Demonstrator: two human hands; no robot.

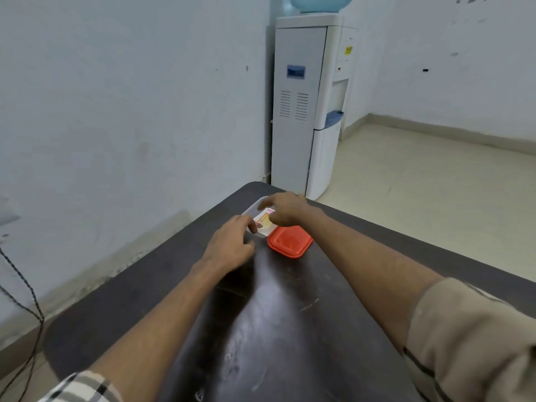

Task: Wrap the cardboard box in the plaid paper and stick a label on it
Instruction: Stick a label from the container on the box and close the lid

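A clear plastic container (251, 209) stands near the table's far left corner. Inside it lies a small printed sheet of labels (262, 222) in pink, yellow and red. My left hand (232, 242) holds the container's near rim, fingertips over the edge and thumb outside. My right hand (285, 208) reaches into the container from the right; its curled fingers and thumb pinch the label sheet while the index finger points left. A plaid-patterned piece (84, 387) shows at the bottom left by my forearm; I cannot tell whether it is paper or a sleeve. No cardboard box is in view.
A red lid (290, 241) lies right of the container, touching it. The dark table (275, 329) runs toward me with rounded corners. A white water dispenser (310, 105) stands beyond the far end against the wall. A thin cable (26, 285) hangs at the left.
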